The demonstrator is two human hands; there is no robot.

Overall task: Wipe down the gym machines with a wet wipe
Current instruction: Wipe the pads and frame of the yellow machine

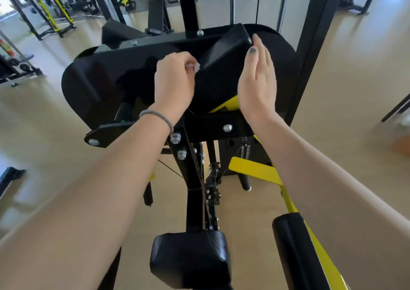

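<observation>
The left hand sits just above the middle of the view, fingers curled tight around a small wad of white wet wipe. Only a scrap of the wipe shows, poking out toward 2 o'clock from between the fingertips, where it presses against the lower left edge of a black angled housing on the gym machine. The wipe is too bunched up to give it a long axis. A grey hair tie circles the left wrist.

The housing is a boxy black piece whose long axis runs from about 7 o'clock up to 1 o'clock, its upper end near a silver bolt on the frame. The right hand stands on edge at its right side, fingers straight and together, pointing to 12 o'clock, holding nothing; whether the palm touches the housing is hard to tell. Its thumbnail carries dark polish.

Below the hands, at 6 o'clock, a black padded seat faces the camera, and a black roller pad lies at 5 o'clock along a yellow arm. More racks with yellow trim stand at 10 o'clock on the tan floor.
</observation>
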